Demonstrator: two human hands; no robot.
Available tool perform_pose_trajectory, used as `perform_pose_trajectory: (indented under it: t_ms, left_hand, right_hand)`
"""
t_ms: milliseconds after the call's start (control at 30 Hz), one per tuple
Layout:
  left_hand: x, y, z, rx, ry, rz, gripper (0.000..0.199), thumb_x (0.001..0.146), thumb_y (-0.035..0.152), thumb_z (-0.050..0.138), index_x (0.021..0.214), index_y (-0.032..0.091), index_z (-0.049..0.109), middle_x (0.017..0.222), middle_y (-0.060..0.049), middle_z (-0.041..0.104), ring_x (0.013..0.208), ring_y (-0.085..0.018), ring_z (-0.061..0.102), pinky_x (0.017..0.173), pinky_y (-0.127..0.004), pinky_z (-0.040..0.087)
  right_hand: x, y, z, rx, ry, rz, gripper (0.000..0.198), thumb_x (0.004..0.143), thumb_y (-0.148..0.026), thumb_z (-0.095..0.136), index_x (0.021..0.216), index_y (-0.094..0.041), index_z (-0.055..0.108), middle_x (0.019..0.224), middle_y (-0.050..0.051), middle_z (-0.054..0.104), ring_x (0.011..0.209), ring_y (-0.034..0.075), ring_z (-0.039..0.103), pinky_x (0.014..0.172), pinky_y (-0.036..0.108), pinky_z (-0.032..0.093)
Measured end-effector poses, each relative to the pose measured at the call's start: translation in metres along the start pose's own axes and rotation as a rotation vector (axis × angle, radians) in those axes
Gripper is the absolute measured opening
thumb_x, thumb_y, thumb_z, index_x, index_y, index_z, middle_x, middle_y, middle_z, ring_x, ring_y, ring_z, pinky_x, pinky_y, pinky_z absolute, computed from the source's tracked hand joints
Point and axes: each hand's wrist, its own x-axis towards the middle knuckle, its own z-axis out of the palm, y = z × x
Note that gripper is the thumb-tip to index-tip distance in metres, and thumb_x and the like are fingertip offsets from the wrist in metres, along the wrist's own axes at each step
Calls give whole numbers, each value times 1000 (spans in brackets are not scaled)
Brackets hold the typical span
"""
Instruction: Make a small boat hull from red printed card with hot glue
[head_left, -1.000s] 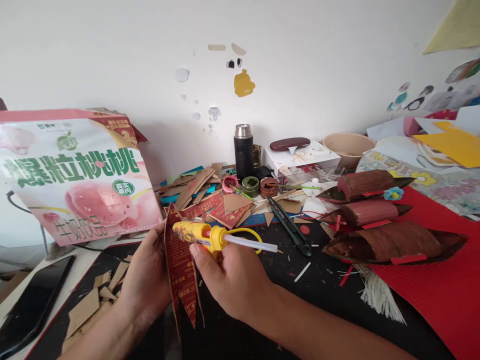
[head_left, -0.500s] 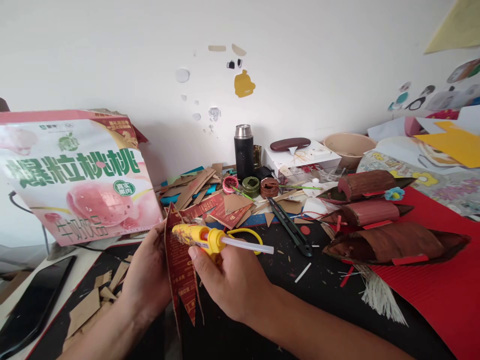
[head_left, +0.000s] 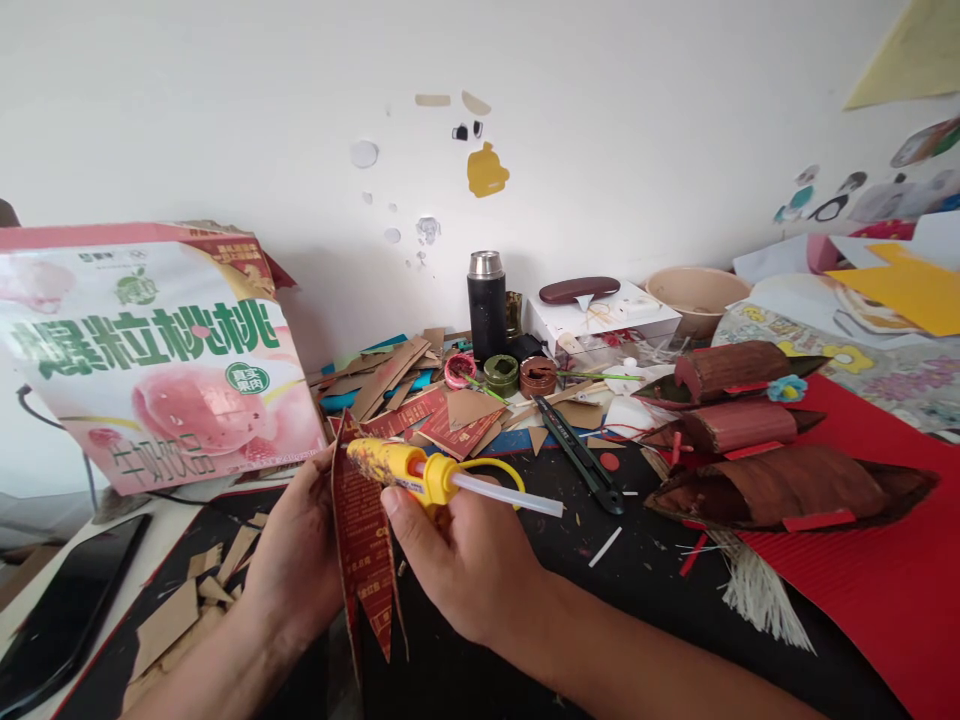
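Observation:
Upright in my left hand (head_left: 296, 550) is a folded piece of red printed cardboard (head_left: 367, 565) with long pointed ends hanging down. My left fingers are behind it and partly hidden. My right hand (head_left: 480, 560) is wrapped round a yellow glue gun (head_left: 397, 468), with a translucent glue stick (head_left: 510, 494) poking out of its back end toward the right. The gun's front end lies against or very close to the cardboard's upper part; its nozzle is hidden from me.
Cardboard scraps (head_left: 169, 625) lie at the left beside a black phone (head_left: 67, 610). A pink-and-white carton (head_left: 157, 350) stands behind. A utility knife (head_left: 577, 455), paint jars (head_left: 501, 374) and a black flask (head_left: 487, 310) are beyond my hands. Brown model boats (head_left: 795, 485) sit at the right on red card (head_left: 847, 590).
My right hand has shifted the glue gun slightly to the right and down along the cardboard. My left hand keeps its hold almost unmoved.

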Motion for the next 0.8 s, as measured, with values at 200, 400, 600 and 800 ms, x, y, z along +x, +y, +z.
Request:
perform_pose_trajectory:
  t_ms: [200,400,600,800]
  left_hand:
    - [-2,-2,-1,5,-7,-1,37,101,15,42,114,13,77,85,-9,83,80,-27,81,81,-38,66]
    - [2,-5,-6,30,-21,-21,35,103,19,43,111,13,77,86,-10,83,83,-27,81,82,-38,66]
    - [4,-6,-8,44,-23,-4,34,104,18,43,101,13,76,87,-9,84,85,-26,82,84,-36,66]
    - [2,-5,-7,34,-17,-19,35,104,18,41,104,13,76,88,-10,84,86,-27,82,85,-38,66]
  right_hand:
    - [0,1,0,34,4,23,29,103,-42,53,98,-20,71,88,5,76,79,21,72,74,31,52]
    - [1,1,-1,47,8,45,32,104,-44,51,91,-20,67,82,4,71,71,19,65,69,29,50]
    - [3,0,-2,60,15,64,33,104,-44,50,86,-20,64,75,3,66,68,18,62,64,27,49]
    - [2,0,-2,66,10,77,33,104,-45,50,86,-21,64,72,2,65,70,19,63,63,27,49]
